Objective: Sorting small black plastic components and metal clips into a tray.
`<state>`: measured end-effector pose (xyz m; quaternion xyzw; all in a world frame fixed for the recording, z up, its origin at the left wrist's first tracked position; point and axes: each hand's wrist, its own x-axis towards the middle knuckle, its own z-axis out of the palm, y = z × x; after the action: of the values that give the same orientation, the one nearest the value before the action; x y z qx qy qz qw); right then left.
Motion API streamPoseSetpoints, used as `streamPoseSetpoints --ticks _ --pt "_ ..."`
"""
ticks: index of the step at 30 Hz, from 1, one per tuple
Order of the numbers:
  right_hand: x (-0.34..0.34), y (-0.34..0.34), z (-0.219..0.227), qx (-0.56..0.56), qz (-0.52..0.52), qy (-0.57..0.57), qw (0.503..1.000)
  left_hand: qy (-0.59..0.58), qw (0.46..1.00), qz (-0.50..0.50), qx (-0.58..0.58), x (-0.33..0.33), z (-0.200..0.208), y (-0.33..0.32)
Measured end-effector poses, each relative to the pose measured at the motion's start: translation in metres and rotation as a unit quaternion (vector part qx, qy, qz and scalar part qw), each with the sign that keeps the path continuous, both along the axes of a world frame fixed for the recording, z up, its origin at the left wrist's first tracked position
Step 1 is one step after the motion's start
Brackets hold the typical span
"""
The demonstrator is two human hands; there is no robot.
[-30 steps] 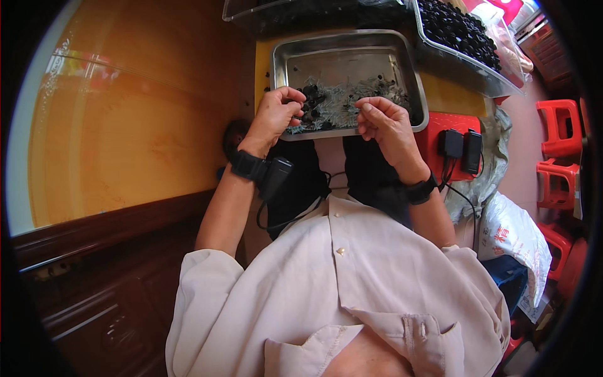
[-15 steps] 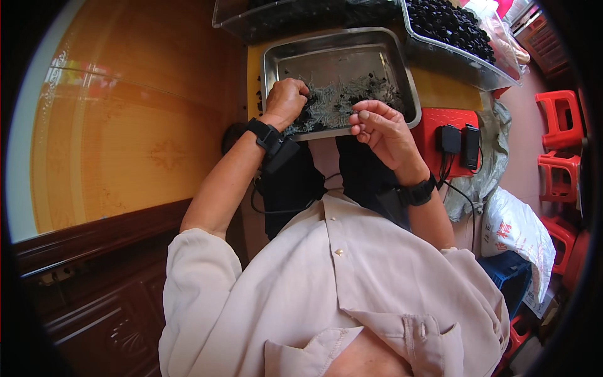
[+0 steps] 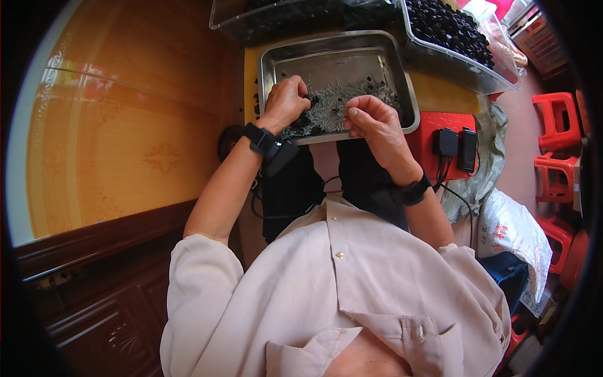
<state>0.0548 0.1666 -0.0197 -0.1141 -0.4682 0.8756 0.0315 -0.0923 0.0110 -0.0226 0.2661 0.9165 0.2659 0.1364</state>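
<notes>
A shallow metal tray [image 3: 409,100] lies before me, with a heap of thin grey screw-like pieces [image 3: 328,105] in its nearer half. Small black pieces [image 3: 316,131] are mixed among them. Over the tray's left side, my left hand [image 3: 286,102] is closed, fingertips bent down at the heap; what they pinch, if anything, is hidden. My right hand [image 3: 377,124] hovers above the heap's right part, thumb and forefinger pressed together. Anything between them is too small to name.
Beyond the tray's right corner stands a clear plastic bin [image 3: 461,66] of black round pieces [image 3: 446,31]; another clear bin [image 3: 251,17] is at far left. Right of me are a red box [image 3: 430,125] with black adapters [image 3: 447,142], a white sack [image 3: 512,229] and red stools [image 3: 556,119].
My right hand has shifted slightly left and up over the heap, thumb and forefinger still together. The left hand has barely moved. The whole view has shifted a little.
</notes>
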Motion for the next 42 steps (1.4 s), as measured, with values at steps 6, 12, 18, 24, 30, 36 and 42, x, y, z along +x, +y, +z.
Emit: streamPoseSetpoints --ticks 6,12,18,24,30,36,42 --pt "-0.014 -0.008 -0.006 0.149 -0.041 0.027 0.988 -0.125 0.973 -0.018 0.195 0.034 0.025 -0.002" --pt "-0.013 -0.013 -0.005 0.216 -0.009 0.033 0.976 -0.213 0.951 -0.004 0.225 0.059 0.043 0.0" --pt "-0.003 -0.006 0.0 0.333 -0.016 0.082 0.939 -0.206 0.947 0.016 0.244 0.07 0.035 -0.002" --pt "0.008 -0.002 0.006 0.439 -0.013 0.073 0.895 -0.226 0.936 0.052 0.264 0.078 0.029 -0.004" --pt "0.011 -0.006 0.012 0.481 -0.008 0.057 0.875 -0.266 0.92 0.076 0.277 0.086 0.027 -0.007" --pt "0.01 -0.018 0.006 0.252 -0.075 0.026 0.965 -0.283 0.906 0.083 0.304 0.088 0.021 -0.009" --pt "0.007 -0.019 0.001 0.125 -0.061 0.016 0.99 -0.274 0.913 0.073 0.294 0.09 0.021 -0.009"
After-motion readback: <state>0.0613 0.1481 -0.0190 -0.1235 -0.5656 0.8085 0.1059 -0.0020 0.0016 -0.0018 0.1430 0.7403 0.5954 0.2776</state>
